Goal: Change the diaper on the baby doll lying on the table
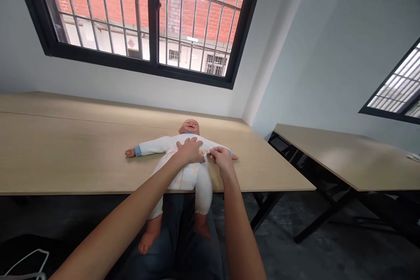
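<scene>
A baby doll [203,183] lies on its back, head toward the window, its legs hanging over the table's front edge. It wears a white suit [154,145] with blue cuffs, and around its hips is a white diaper [183,178] with faint yellowish prints. My left hand [190,150] rests on the doll's belly with its fingers spread, over the top of the diaper. At the doll's side, below its outstretched arm, my right hand [220,156] is closed in a pinch on a white edge of the diaper. The fingertips partly hide that edge.
The doll lies on a light wooden table [65,153] against the wall under a barred window [151,68]. A second table [354,153] stands to the right, across a gap. My legs [183,245] are under the doll's feet. A white wire-like object [41,253] shows at bottom left.
</scene>
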A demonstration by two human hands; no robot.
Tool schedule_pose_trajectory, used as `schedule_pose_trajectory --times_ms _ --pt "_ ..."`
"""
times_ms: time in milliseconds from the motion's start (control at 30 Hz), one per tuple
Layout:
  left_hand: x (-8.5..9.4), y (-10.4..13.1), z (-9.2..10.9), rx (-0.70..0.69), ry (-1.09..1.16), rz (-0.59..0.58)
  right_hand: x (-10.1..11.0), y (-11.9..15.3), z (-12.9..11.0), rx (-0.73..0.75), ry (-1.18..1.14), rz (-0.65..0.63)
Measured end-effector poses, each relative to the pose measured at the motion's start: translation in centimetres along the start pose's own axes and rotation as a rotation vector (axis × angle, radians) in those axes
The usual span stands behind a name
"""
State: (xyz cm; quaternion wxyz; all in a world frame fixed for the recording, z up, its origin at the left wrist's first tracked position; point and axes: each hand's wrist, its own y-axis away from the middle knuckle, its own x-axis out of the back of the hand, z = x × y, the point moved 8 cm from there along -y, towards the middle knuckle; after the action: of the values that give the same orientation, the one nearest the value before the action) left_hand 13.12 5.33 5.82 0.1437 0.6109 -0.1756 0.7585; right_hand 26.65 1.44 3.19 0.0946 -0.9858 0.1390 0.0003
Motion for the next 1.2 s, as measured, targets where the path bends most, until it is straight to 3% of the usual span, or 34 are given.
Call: schedule_pose_trajectory --times_ms 133,300,500,567,733,833,967,1067,1200 --pt "-0.7 0.5 0.0 0.04 -0.033 0.047 -0.5 0.2 -0.1 -0.014 0.064 -0.022" --pt "-1.1 0.4 0.6 0.022 -0.003 0.061 -2.8 0.2 -0.3 0.043 0.192 -0.104" --pt "0.4 1.1 0.2 -0.108 0.092 -0.044 -5.3 0.8 -1.6 0.178 0.321 -0.299" --pt "1.4 2.3 -0.4 -0.154 0.143 -0.011 -5.6 1.1 -2.0 0.205 0.302 -0.335" --pt "3.6 8.0 -4.2 -0.119 0.265 0.351 -5.9 0.9 -1.8 0.312 0.565 -0.193" --pt "3.2 11.7 -7.1 0.008 0.416 0.519 -7.2 0.4 -1.2 0.333 0.858 -0.146" --pt "1.5 14.7 -9.0 0.18 0.456 0.523 -8.4 -0.1 -1.2 0.283 1.089 -0.222" --pt "0.9 15.6 -8.9 0.226 0.412 0.477 -7.4 1.2 -2.6 0.29 1.028 -0.228" --pt "1.3 15.8 -7.9 0.178 0.412 0.447 -3.7 5.7 -4.7 0.268 0.838 0.013"
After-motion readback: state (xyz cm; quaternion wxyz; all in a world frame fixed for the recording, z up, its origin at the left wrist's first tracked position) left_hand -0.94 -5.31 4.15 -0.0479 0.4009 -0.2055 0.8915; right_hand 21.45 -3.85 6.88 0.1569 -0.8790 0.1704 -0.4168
